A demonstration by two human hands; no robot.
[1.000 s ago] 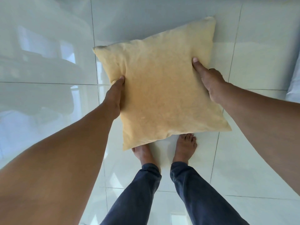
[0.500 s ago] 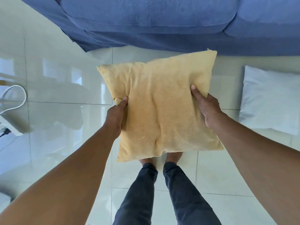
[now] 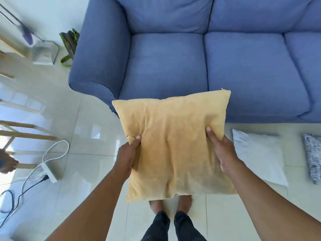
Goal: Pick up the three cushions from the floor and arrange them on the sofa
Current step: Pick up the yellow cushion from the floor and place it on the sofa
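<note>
I hold a yellow cushion [image 3: 173, 145] in the air in front of the blue sofa [image 3: 199, 58]. My left hand [image 3: 127, 153] grips its left edge and my right hand [image 3: 221, 150] grips its right edge, thumbs on top. On the floor to the right lies a white cushion [image 3: 258, 153], and past it a black-and-white patterned cushion [image 3: 312, 159] cut off by the frame edge. The sofa seats are bare.
A white power strip [image 3: 49, 172] with white and dark cables lies on the glossy tiled floor at the left. Wooden furniture legs [image 3: 26, 134] stand at the far left. A plant [image 3: 69, 42] and a glass side table sit beside the sofa arm.
The view has tilted up from the floor to the sofa. Both hands have lifted the yellow cushion higher and brought it toward the sofa's front edge.
</note>
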